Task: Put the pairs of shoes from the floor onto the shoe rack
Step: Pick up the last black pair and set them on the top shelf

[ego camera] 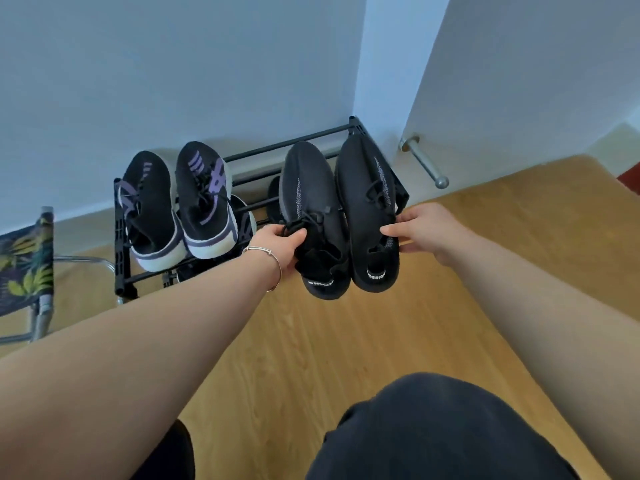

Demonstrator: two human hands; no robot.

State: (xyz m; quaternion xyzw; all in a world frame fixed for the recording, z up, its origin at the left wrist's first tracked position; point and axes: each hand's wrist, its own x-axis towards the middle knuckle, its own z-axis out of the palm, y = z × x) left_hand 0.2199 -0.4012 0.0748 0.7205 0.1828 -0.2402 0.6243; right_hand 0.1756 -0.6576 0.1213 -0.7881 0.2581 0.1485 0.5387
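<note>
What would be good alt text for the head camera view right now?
Seen from above, a person's left hand and right hand each hold one of two black sneakers at the right end of a black shoe rack. A black-and-purple pair already sits on its left end, above a wooden floor.

rack (pixel 277 149) middle gap free (narrow), wall (pixel 173 81) behind

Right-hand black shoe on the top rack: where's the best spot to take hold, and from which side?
Take the right black shoe at its heel collar, by the ankle opening, coming from the front of the shoe rack. Its toe points at the wall and its heel overhangs the front rail toward the person, so the opening is the nearest free edge. The right hand already has its grip there, as I read it.
</note>
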